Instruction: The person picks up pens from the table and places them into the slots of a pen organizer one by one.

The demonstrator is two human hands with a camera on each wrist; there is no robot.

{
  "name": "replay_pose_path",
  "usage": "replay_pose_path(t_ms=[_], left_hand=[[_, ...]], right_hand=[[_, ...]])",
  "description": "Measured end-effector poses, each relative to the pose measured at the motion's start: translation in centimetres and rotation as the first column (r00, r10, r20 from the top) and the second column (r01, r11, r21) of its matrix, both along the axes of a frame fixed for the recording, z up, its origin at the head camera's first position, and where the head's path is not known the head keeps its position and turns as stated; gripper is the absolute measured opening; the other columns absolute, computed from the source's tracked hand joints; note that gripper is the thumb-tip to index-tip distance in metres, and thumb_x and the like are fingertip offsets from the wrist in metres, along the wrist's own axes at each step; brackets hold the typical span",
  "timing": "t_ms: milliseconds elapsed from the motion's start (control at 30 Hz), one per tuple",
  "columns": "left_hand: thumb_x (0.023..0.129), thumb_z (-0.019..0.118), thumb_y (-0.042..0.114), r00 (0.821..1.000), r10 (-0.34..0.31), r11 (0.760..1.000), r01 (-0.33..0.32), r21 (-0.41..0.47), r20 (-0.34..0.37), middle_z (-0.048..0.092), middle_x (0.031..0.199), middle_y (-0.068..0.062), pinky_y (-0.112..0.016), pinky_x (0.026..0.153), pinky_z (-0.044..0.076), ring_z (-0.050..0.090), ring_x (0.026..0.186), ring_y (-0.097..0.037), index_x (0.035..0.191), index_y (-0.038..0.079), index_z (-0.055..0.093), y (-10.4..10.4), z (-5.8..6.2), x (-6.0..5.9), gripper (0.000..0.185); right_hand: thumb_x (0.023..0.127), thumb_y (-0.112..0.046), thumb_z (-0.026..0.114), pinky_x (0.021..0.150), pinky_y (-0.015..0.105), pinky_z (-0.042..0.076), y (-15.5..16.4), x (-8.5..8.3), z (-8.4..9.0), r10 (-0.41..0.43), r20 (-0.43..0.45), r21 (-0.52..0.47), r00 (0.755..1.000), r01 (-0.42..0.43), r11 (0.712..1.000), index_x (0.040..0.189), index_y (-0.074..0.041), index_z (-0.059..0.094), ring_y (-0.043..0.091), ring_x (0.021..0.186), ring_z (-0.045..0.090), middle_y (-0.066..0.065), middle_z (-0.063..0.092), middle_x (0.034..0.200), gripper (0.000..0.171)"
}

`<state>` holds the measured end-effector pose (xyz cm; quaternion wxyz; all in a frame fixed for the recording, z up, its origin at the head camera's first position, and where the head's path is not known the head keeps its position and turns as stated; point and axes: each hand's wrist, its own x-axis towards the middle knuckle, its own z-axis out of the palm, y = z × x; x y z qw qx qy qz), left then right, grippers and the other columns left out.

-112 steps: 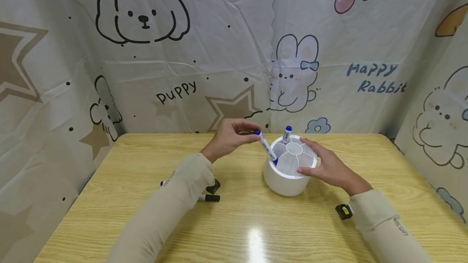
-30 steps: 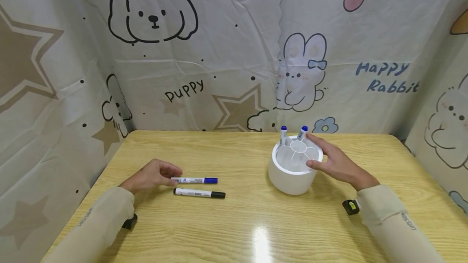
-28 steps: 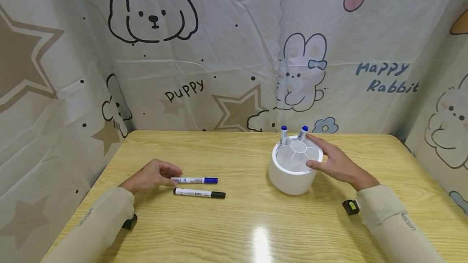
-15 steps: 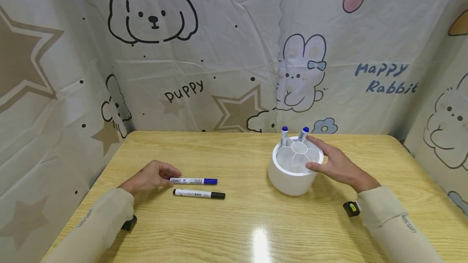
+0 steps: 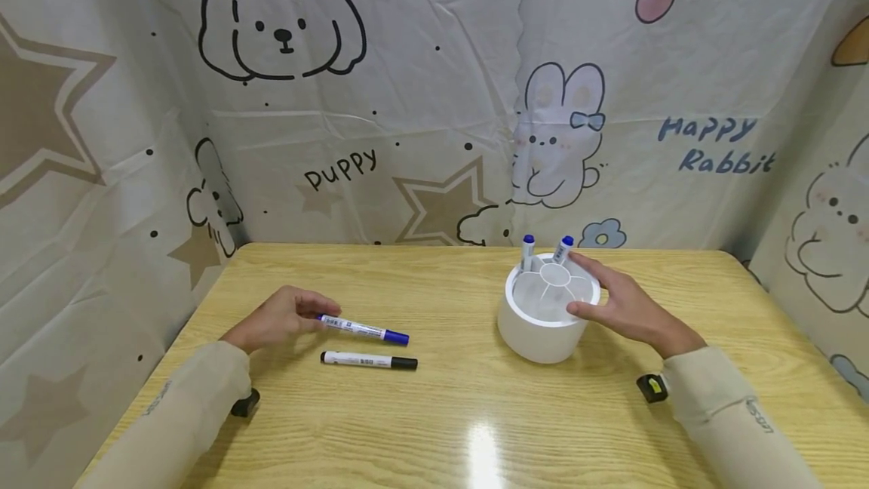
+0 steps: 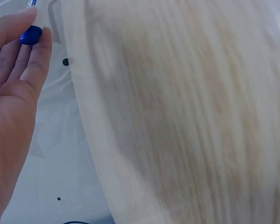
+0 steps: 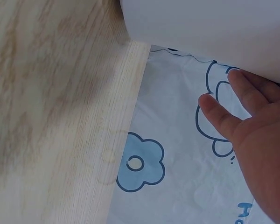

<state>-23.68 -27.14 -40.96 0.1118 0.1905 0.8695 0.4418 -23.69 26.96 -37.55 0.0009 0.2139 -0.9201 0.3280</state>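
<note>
My left hand (image 5: 274, 321) pinches the tail end of a blue-capped marker (image 5: 363, 329) between thumb and fingers. The marker slants down to the right, its cap end lower. In the left wrist view, the blue end (image 6: 31, 35) shows between thumb and fingers. A black-capped marker (image 5: 356, 359) lies on the table just below it. My right hand (image 5: 627, 304) holds the right side of a round white pen holder (image 5: 543, 338), thumb over its rim. Two blue-ended markers, one left (image 5: 527, 253) and one right (image 5: 563, 250), stand in its rear compartments.
The wooden table (image 5: 434, 413) ends at a printed cloth backdrop (image 5: 434, 96), with cloth on both sides too. Small black devices are on the left wrist (image 5: 246, 403) and right wrist (image 5: 652, 389).
Earlier, the left hand put a blue-ended marker into the holder, then moved left to the lying markers. Since half a second ago, it has raised and tilted the blue-capped marker's tail end.
</note>
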Motion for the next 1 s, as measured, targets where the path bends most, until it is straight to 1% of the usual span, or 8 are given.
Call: replay_pose_path(t_ms=[200,333,467,567,800,1000], left_hand=[[0.091,0.070,-0.001,0.999,0.037,0.997,-0.037,0.063,0.006,0.069,0.120,-0.017,-0.023,0.088,0.054,0.065,0.110,-0.027,0.120,-0.004,0.069,0.1,0.2,0.0,0.029],[0.092,0.071,0.003,0.999,0.054,0.994,-0.054,0.093,0.011,0.069,0.120,-0.016,-0.022,0.088,0.053,0.066,0.109,-0.021,0.120,-0.002,0.069,0.2,0.3,0.0,0.029],[0.092,0.072,0.007,0.998,0.067,0.991,-0.066,0.112,-0.005,0.069,0.120,-0.015,-0.023,0.089,0.053,0.066,0.108,-0.019,0.121,-0.002,0.069,0.4,0.6,-0.1,0.030],[0.092,0.072,0.008,0.997,0.071,0.990,-0.069,0.123,-0.015,0.069,0.119,-0.015,-0.024,0.089,0.054,0.066,0.108,-0.018,0.121,-0.002,0.068,0.6,0.9,-0.3,0.031],[0.093,0.072,0.009,0.998,0.064,0.978,-0.066,0.198,0.016,0.068,0.121,-0.018,-0.025,0.089,0.054,0.066,0.107,-0.015,0.124,-0.004,0.066,1.4,1.9,-0.7,0.034],[0.093,0.072,0.009,0.998,0.060,0.971,-0.058,0.233,-0.001,0.068,0.120,-0.017,-0.026,0.088,0.055,0.067,0.104,-0.014,0.123,-0.003,0.067,2.3,2.7,-1.2,0.034]], right_hand=[[0.089,-0.039,0.073,0.103,0.073,0.032,0.0,0.0,0.0,-0.004,0.005,0.005,1.000,0.004,1.000,0.158,-0.005,0.025,0.052,0.137,0.036,0.027,0.030,0.157,0.090],[0.089,-0.039,0.073,0.103,0.073,0.032,-0.1,0.1,0.1,-0.008,0.005,0.008,1.000,0.008,1.000,0.158,-0.005,0.025,0.052,0.137,0.035,0.027,0.030,0.156,0.090],[0.089,-0.040,0.073,0.103,0.072,0.032,-0.1,0.1,0.1,-0.008,0.000,0.008,1.000,0.008,1.000,0.157,-0.004,0.026,0.052,0.137,0.036,0.027,0.031,0.156,0.090],[0.089,-0.039,0.073,0.103,0.072,0.032,0.0,0.1,0.1,-0.007,-0.003,0.007,1.000,0.007,1.000,0.157,-0.004,0.026,0.052,0.137,0.036,0.027,0.032,0.156,0.090],[0.090,-0.038,0.073,0.103,0.072,0.032,0.0,0.1,0.1,-0.007,-0.004,0.008,1.000,0.007,1.000,0.157,-0.004,0.026,0.052,0.137,0.035,0.027,0.031,0.156,0.089],[0.090,-0.037,0.073,0.104,0.072,0.032,0.0,0.1,0.1,-0.001,-0.012,0.005,1.000,0.001,1.000,0.157,-0.004,0.027,0.052,0.136,0.036,0.027,0.031,0.156,0.088]])
